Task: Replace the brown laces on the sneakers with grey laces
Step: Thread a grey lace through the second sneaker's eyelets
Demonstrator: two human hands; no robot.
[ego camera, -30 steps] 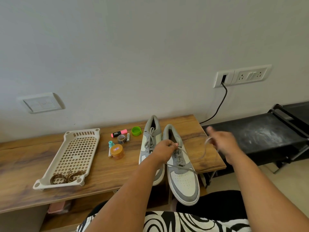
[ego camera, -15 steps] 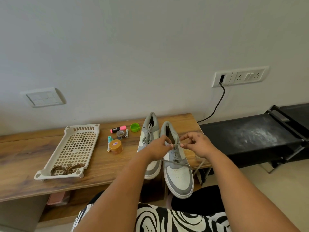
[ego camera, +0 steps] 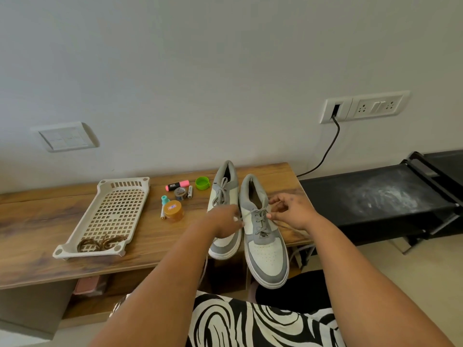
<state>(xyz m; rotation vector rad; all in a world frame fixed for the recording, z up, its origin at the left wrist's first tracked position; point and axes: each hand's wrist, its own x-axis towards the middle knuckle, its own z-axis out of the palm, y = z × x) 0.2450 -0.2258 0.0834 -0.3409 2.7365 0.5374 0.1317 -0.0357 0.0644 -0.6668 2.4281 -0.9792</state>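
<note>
Hands: both are over the right sneaker [ego camera: 263, 229], one at each side of its lacing.
Left hand [ego camera: 225, 221]: fingers curled, pinching one end of the grey lace [ego camera: 259, 216] at the shoe's left edge; the white lace tip shows just past the fingertips.
Right hand [ego camera: 292, 211]: fingers bent, thumb and forefinger pinching the other end of the same lace at the shoe's right edge; a strand runs from this hand down past the counter's front edge.
Right sneaker: grey and white, toe pointing toward the person and overhanging the front of the counter [ego camera: 37, 221]; grey lace threaded through its eyelets, not tied.
Left sneaker [ego camera: 223, 194]: same colours, touching the right one along its side, set a little further back; it carries a grey lace too, and its toe is partly hidden by the left hand.
Brown laces [ego camera: 100, 242]: bundled in the near end of the white perforated tray [ego camera: 117, 211], well apart from the shoes.
Small items: between tray and sneakers lie a pink highlighter [ego camera: 176, 185], a green cap [ego camera: 201, 183], a battery [ego camera: 190, 192], a small dark roll [ego camera: 180, 194], a teal-capped pen [ego camera: 164, 206] and an orange-lidded jar [ego camera: 173, 211].
Wall: 1 blank white plate [ego camera: 66, 139] at the left, a socket panel [ego camera: 363, 107] at the right with a black cable [ego camera: 328, 151] plugged in and trailing down.
Right of the counter: a black rack [ego camera: 375, 196] with a dusty top.
Foreground: black-and-white patterned clothing [ego camera: 250, 324] between the forearms.
</note>
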